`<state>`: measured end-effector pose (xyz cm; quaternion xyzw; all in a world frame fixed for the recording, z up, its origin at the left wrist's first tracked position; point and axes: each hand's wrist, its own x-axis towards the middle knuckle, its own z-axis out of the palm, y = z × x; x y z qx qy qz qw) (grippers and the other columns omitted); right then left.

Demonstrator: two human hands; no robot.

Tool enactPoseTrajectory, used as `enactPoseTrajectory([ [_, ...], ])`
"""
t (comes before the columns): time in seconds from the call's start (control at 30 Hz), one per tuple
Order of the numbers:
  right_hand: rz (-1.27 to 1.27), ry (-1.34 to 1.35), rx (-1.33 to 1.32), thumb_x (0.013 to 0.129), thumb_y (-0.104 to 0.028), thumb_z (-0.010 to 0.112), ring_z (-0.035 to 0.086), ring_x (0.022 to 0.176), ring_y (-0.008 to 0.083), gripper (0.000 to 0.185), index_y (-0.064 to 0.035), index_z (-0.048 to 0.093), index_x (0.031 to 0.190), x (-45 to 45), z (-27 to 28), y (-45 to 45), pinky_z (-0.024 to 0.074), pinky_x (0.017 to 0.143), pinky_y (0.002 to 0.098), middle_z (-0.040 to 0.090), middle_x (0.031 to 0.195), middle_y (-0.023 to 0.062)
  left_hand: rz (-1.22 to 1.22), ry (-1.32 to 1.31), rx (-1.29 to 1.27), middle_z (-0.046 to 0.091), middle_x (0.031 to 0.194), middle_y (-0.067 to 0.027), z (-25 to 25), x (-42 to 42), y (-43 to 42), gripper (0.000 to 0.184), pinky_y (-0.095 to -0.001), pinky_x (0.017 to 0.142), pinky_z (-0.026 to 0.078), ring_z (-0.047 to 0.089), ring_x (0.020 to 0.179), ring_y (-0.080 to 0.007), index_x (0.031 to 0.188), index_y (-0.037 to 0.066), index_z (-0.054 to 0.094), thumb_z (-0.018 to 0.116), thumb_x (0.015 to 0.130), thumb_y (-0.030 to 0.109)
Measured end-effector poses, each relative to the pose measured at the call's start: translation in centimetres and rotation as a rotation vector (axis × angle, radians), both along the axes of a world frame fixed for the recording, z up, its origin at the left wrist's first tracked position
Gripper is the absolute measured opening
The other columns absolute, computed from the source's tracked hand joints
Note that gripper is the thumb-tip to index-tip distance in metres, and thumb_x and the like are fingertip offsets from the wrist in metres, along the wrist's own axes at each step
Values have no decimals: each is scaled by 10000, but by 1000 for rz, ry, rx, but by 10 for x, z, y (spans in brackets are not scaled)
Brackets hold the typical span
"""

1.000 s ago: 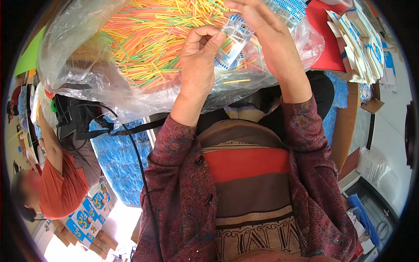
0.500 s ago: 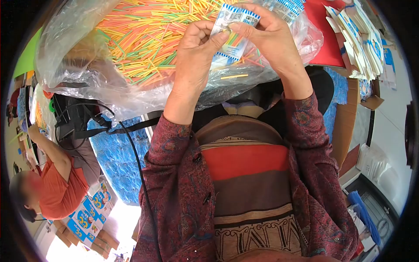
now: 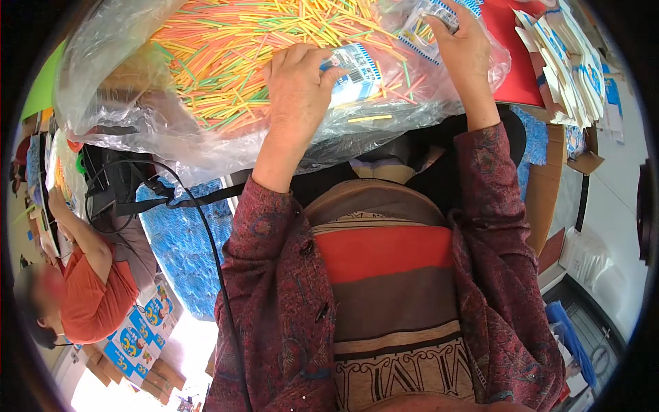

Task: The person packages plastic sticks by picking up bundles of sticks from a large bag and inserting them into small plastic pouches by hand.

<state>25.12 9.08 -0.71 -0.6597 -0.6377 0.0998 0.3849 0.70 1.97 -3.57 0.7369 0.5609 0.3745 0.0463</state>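
My left hand (image 3: pixel 296 82) is closed at the near side of the pile, its thumb pressed over a blue-and-white printed packet (image 3: pixel 357 74) with a barcode; its fingertips are partly hidden. Farther right, my right hand (image 3: pixel 468 51) pinches another small packet (image 3: pixel 420 33), whose clear window shows coloured sticks. That packet is beside other blue-striped packets (image 3: pixel 470 5) at the top edge. Thin yellow, pink, orange and green sticks (image 3: pixel 226 62) form a large heap in front of both hands, on a clear plastic sheet (image 3: pixel 137 144).
On the red surface (image 3: pixel 511 55) at right stands a stack of folded white-and-blue cartons (image 3: pixel 566 62). A black cable (image 3: pixel 206 220) runs down by my left arm. A person in an orange shirt (image 3: pixel 103 295) works at far left. One yellow stick (image 3: pixel 369 119) lies near the front edge.
Both hands were together on one stick-filled packet. My right hand has carried a packet right toward the other packets, while my left hand has lowered onto the barcoded packet.
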Motion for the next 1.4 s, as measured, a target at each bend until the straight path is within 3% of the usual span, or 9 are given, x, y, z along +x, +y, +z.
enactPoseTrajectory([
  [0.23,-61,-313,232,739,-174,774,624,946,371,411,0,646,1089,6,-8,2,504,793,404,629,1082,199,16,50,-20,619,896,-38,2,2,5,174,-409,886,350,545,966,-272,836,102,673,758,742,221],
  [0.37,-74,-527,672,754,-150,752,614,962,374,377,4,644,1080,4,-5,3,503,790,416,616,1080,199,30,66,2,607,871,-33,-3,2,9,149,-411,882,342,543,946,-269,814,117,662,747,751,222],
  [0.5,122,-62,471,772,-128,731,611,984,378,351,29,641,1073,-25,18,-19,497,825,435,620,1102,191,65,-15,44,594,850,-26,0,8,8,120,-419,878,340,539,925,-266,794,126,654,735,753,204],
  [0.63,438,-5,360,936,-188,625,613,1073,168,205,-50,672,1080,-43,3,-30,444,943,299,680,1105,77,33,1,83,589,846,-27,-4,11,10,123,-420,872,340,535,914,-265,779,123,647,736,752,204],
  [0.77,416,-206,413,905,-157,654,652,989,188,189,-50,686,1057,-59,3,-36,478,860,282,688,1075,96,71,40,80,588,847,-27,-8,12,15,141,-419,863,342,533,907,-262,773,123,646,748,747,217],
  [1.0,424,307,-172,900,-165,691,598,818,75,207,-16,684,1042,-71,24,-46,464,760,216,681,895,12,18,-181,271,629,933,-27,-5,3,16,146,-411,912,337,543,966,-258,832,136,675,767,730,187],
  [1.2,524,750,-324,900,-130,694,548,809,32,174,-13,689,1029,-62,3,-32,448,741,191,650,879,-35,6,-205,256,662,986,-13,25,-2,4,198,-356,885,403,593,944,-188,945,115,678,764,766,120],
  [1.3,519,770,-259,896,-105,695,551,816,30,155,-15,689,1022,-64,8,-40,444,736,181,649,888,-42,-101,-1056,-381,672,961,12,32,-5,-5,167,-272,755,466,608,844,-93,985,77,658,732,836,91],
  [1.4,578,877,-332,892,-100,698,553,797,29,148,-16,689,1015,-69,17,-46,445,716,181,651,882,-32,-190,-1124,-415,677,963,14,30,-7,-11,154,-230,698,473,597,810,-55,1005,55,649,709,867,86],
])
